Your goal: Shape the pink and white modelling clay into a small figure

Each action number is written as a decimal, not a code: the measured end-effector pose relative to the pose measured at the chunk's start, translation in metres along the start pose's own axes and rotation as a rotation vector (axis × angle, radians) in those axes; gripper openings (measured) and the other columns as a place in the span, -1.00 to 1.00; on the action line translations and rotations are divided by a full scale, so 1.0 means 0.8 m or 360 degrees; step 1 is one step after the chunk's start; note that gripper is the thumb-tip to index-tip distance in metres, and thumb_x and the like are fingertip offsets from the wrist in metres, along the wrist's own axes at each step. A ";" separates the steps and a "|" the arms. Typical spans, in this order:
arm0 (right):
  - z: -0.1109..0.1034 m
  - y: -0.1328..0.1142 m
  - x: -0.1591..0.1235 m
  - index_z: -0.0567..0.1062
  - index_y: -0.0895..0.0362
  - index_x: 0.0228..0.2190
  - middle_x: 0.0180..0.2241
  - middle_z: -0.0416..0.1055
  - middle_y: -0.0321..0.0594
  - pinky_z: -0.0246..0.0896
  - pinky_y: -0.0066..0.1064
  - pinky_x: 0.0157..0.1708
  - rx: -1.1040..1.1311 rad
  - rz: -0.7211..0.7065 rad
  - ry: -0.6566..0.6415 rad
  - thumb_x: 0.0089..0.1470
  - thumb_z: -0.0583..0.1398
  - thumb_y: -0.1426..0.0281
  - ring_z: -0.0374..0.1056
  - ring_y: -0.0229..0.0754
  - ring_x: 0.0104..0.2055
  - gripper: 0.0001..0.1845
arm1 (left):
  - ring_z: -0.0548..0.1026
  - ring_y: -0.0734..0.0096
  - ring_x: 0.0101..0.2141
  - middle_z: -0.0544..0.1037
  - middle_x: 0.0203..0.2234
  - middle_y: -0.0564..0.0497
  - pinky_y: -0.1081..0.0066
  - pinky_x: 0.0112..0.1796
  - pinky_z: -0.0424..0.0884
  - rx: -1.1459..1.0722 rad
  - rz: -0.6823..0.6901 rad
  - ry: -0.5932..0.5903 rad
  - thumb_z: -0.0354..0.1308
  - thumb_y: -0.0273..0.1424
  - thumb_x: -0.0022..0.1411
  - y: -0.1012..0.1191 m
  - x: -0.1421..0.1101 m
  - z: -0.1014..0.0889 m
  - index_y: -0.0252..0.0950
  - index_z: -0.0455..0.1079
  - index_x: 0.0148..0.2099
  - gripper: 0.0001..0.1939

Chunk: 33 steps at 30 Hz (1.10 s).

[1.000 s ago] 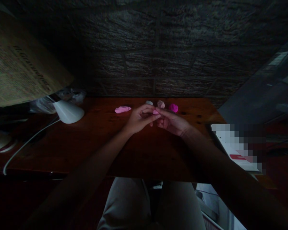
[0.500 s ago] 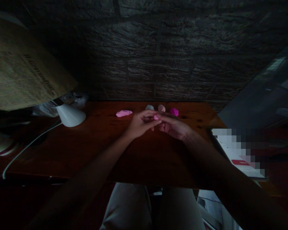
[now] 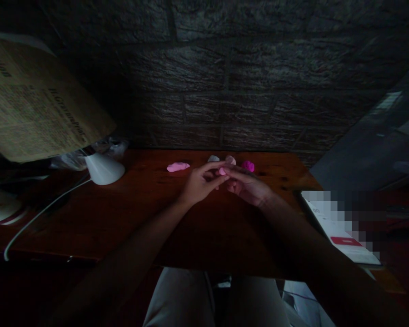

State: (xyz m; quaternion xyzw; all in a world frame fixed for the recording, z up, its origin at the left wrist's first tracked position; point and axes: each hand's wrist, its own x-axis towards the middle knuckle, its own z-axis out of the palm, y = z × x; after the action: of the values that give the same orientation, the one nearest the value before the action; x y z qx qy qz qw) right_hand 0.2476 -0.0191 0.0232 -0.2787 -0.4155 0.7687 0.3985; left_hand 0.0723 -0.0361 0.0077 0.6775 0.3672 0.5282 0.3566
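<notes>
Between the fingertips of both hands, above the middle of the wooden table (image 3: pixel 150 200), is a small pink lump of modelling clay (image 3: pixel 222 171). My left hand (image 3: pixel 200 182) pinches it from the left, thumb below and fingers above. From the other side my right hand (image 3: pixel 248 184) closes on the same lump, its other fingers curled. Behind the hands lie a white clay lump (image 3: pixel 213 158), a pale pink lump (image 3: pixel 230 160) and a magenta lump (image 3: pixel 248 165). A longer light pink clay piece (image 3: pixel 177 167) rests to the left. The hands partly cover the white and pale lumps.
A lamp with a white cone base (image 3: pixel 105 170), a newsprint-patterned shade (image 3: pixel 51 104) and a cable stands at left, near a white cup (image 3: pixel 2 206). A tablet-like screen (image 3: pixel 341 231) lies at the right edge. A dark brick wall (image 3: pixel 204 72) rises behind.
The whole view has shifted slightly, so things sit a little lower in the picture. Both hands still hold the pink clay lump, with the fingers moved only slightly.
</notes>
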 end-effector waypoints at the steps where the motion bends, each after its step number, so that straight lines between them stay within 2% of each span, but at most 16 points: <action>1: 0.001 0.000 0.000 0.66 0.05 -0.30 -0.38 0.51 -0.35 0.23 -0.59 -0.51 -0.0004 0.0003 0.0014 -0.11 0.54 0.33 0.25 -0.42 -0.48 -0.71 | 0.51 0.57 -0.56 0.68 -0.30 -0.01 0.53 -0.54 0.44 0.0016 0.0018 0.0019 0.40 -0.29 0.19 0.001 0.000 0.000 -0.25 0.56 0.04 -0.63; 7: 0.000 0.001 0.000 0.67 0.06 -0.29 -0.34 0.54 -0.32 0.27 -0.56 -0.48 -0.0010 0.0005 0.0042 -0.07 0.52 0.31 0.27 -0.41 -0.48 -0.73 | 0.50 0.54 -0.59 0.56 -0.55 0.10 0.52 -0.51 0.41 0.0104 0.0070 0.0051 0.37 -0.33 0.22 0.001 -0.001 -0.002 -0.27 0.58 -0.09 -0.79; 13: -0.007 0.001 0.002 0.68 0.04 -0.26 -0.33 0.55 -0.33 0.26 -0.57 -0.49 -0.0037 0.0004 0.0039 -0.07 0.52 0.32 0.28 -0.41 -0.46 -0.72 | 0.51 0.54 -0.58 0.57 -0.50 0.09 0.52 -0.50 0.41 0.0116 0.0041 0.0002 0.35 -0.34 0.24 0.000 -0.003 -0.002 -0.26 0.56 -0.09 -0.80; 19: -0.004 0.002 0.002 0.67 0.06 -0.29 -0.38 0.54 -0.39 0.24 -0.65 -0.52 -0.0001 0.0042 0.0057 -0.13 0.55 0.29 0.26 -0.48 -0.51 -0.68 | 0.52 0.53 -0.57 0.54 -0.56 0.12 0.54 -0.50 0.39 0.0194 0.0100 -0.0009 0.37 -0.33 0.23 0.000 -0.001 -0.002 -0.28 0.55 -0.06 -0.76; 23: -0.002 -0.001 0.001 0.63 0.04 -0.31 -0.38 0.54 -0.41 0.28 -0.63 -0.51 0.0062 0.0032 0.0042 -0.08 0.53 0.24 0.26 -0.47 -0.53 -0.70 | 0.52 0.56 -0.57 0.62 -0.38 0.03 0.54 -0.52 0.40 0.0103 0.0074 0.0002 0.34 -0.30 0.26 0.000 0.000 -0.001 -0.27 0.55 -0.07 -0.77; 26: 0.000 -0.004 -0.001 0.63 0.03 -0.29 -0.38 0.52 -0.42 0.27 -0.61 -0.50 0.0091 0.0018 0.0024 -0.08 0.53 0.29 0.23 -0.47 -0.54 -0.71 | 0.51 0.57 -0.56 0.62 -0.31 -0.01 0.53 -0.53 0.41 0.0017 0.0009 -0.0010 0.27 -0.24 0.31 0.000 0.001 0.000 -0.28 0.55 -0.04 -0.74; 33: -0.001 -0.002 0.000 0.64 0.02 -0.27 -0.36 0.54 -0.38 0.25 -0.58 -0.53 0.0051 -0.0033 0.0023 -0.03 0.50 0.34 0.25 -0.44 -0.52 -0.75 | 0.49 0.56 -0.58 0.55 -0.48 0.05 0.53 -0.53 0.40 0.0053 0.0008 -0.0146 0.13 -0.22 0.43 0.003 0.002 0.000 -0.26 0.54 0.05 -0.70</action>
State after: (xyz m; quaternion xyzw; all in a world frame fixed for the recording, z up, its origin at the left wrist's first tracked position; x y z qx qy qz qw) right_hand 0.2491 -0.0181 0.0242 -0.2735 -0.4029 0.7690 0.4140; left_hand 0.0726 -0.0357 0.0107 0.7078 0.3574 0.4913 0.3605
